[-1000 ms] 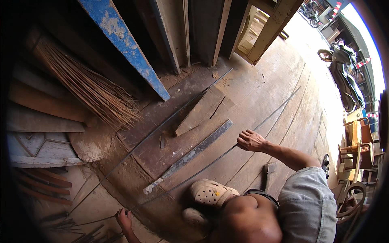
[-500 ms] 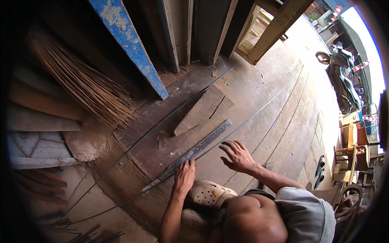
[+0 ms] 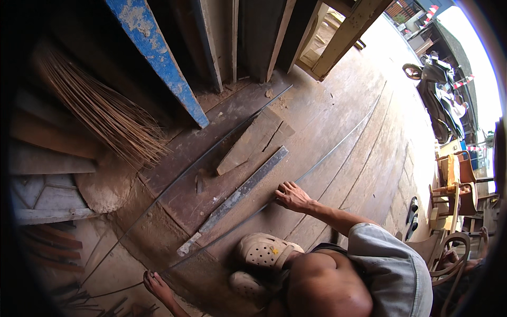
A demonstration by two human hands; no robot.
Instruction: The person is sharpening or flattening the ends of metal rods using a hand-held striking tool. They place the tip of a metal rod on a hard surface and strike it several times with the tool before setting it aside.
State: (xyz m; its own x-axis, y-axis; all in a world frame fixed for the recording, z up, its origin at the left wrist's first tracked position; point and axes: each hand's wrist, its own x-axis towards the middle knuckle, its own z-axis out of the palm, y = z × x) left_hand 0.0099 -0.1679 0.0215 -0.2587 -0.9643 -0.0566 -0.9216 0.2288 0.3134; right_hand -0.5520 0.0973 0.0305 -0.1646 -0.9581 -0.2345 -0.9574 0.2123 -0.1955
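A long thin dark rod (image 3: 227,232) runs diagonally over the plank surface. My right hand (image 3: 292,196) is closed around it near the middle of the view, knuckles up. At the lower left, my left hand (image 3: 157,286) is at the same rod, its fingers curled about it. Between my hands and the wooden block lies a flat, paint-spotted grey bar (image 3: 240,194) with a paler tapered end. The split wedge-shaped wooden block (image 3: 249,141) rests beyond the bar. A second thin rod (image 3: 182,174) passes behind the block.
A broom-like bundle of thin sticks (image 3: 105,108) lies at the left. A chipped blue post (image 3: 158,58) and upright boards stand at the back. My beige clog (image 3: 264,251) is close to the rod. Sandals (image 3: 412,216), chairs (image 3: 457,174) and a motorbike (image 3: 435,100) are at the right.
My left hand has left the flat bar and moved down-left to the rod. My right hand has come down and left, its spread fingers closing on the rod, which now lies farther from the bar.
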